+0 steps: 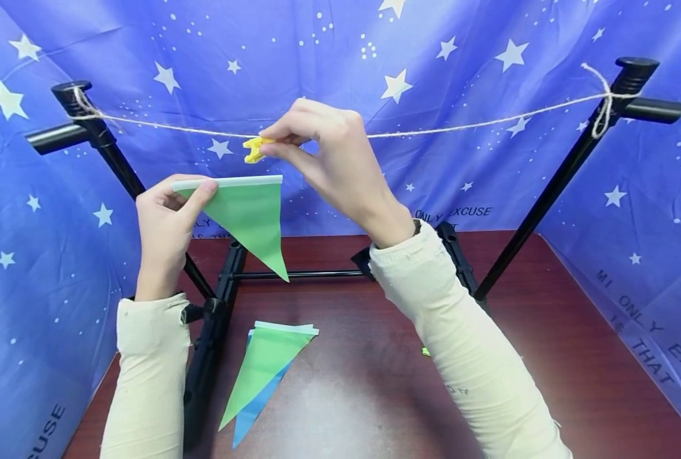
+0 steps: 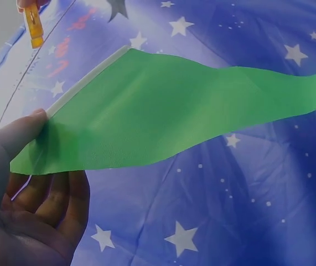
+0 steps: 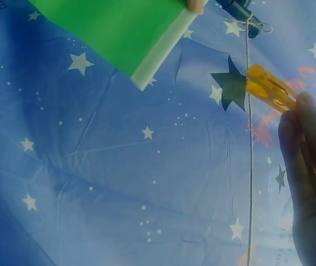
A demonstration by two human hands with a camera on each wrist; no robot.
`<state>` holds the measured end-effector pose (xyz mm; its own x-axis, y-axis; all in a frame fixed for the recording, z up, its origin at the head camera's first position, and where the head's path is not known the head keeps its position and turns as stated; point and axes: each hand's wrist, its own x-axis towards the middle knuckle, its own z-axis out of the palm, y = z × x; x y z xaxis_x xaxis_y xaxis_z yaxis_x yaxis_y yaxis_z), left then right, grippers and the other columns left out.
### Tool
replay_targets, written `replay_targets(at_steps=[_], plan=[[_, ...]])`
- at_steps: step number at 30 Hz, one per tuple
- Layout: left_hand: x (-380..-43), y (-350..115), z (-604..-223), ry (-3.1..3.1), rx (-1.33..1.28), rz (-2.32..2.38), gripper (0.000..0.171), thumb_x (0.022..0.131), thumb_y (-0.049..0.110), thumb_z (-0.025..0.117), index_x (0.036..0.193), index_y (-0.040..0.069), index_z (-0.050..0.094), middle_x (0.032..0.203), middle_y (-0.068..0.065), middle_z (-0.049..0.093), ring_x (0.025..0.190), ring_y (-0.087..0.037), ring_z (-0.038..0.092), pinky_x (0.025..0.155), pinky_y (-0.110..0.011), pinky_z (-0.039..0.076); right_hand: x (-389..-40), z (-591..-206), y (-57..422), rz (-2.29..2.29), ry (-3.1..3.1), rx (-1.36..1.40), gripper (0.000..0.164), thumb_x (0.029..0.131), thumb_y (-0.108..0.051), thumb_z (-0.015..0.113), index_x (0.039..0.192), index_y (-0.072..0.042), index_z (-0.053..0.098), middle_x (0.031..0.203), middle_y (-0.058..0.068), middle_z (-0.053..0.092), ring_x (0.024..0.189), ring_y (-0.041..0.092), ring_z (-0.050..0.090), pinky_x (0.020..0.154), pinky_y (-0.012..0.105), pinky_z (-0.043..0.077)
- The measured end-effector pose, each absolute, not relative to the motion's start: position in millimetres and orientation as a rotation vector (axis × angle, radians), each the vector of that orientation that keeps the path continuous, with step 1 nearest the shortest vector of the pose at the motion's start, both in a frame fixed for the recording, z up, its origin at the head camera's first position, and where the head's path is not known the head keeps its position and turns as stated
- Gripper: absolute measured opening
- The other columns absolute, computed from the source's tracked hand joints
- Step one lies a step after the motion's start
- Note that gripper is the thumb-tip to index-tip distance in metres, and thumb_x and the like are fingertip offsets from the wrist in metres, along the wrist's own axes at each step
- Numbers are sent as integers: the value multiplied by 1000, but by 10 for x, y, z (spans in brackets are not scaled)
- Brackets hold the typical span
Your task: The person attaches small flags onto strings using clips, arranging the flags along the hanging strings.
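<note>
A green triangular pennant (image 1: 248, 210) with a white top band hangs from my left hand (image 1: 168, 223), pinched at its left upper corner between thumb and fingers. Its point droops down and to the right; the left wrist view shows the green cloth (image 2: 146, 111) stretching away from the thumb. My right hand (image 1: 335, 159) pinches a yellow clothespin (image 1: 253, 150) by one end, just above and right of the pennant. In the right wrist view the clothespin (image 3: 269, 88) lies close to the string (image 3: 250, 166); whether it touches the string I cannot tell. Pennant and clothespin are apart.
A string (image 1: 461, 127) spans two black posts, the left post (image 1: 111, 153) and the right post (image 1: 547, 185). More pennants, green (image 1: 268, 357) over blue (image 1: 257, 408), lie on the brown table (image 1: 363, 395). Something small and bright green (image 1: 426, 351) shows beside my right sleeve. Behind hangs a starry blue cloth (image 1: 329, 70).
</note>
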<state>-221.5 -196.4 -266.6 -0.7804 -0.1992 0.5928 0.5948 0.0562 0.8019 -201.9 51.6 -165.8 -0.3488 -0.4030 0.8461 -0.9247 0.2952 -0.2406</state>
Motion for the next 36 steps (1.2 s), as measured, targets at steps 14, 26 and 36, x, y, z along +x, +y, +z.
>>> replay_targets(at_steps=[14,26,36], plan=[[-2300,-1956,-2469,-1625,-445,-1889,23,82,6,81,97,-9,73,84,-7,74,73,-12,68,71,-23,49,-2037,-1490,380,955,-1866,1202,13,88,-13,74,93,-1,78,87,5,73,79,4,65,76,14,51],[-2346,-1975,-2349,-1585,-445,-1894,28,82,7,81,99,-12,71,86,-8,74,78,-14,68,74,-24,49,-2116,-1399,227,893,-2030,1120,13,91,-17,72,95,-6,78,91,4,73,85,6,67,81,11,48],[-2349,-1986,-2297,-1544,-440,-1925,25,81,5,82,98,-11,72,85,-8,74,77,-14,68,75,-23,49,-2221,-1437,161,886,-2012,1140,13,91,-13,72,95,-2,77,91,5,73,83,7,67,79,11,48]])
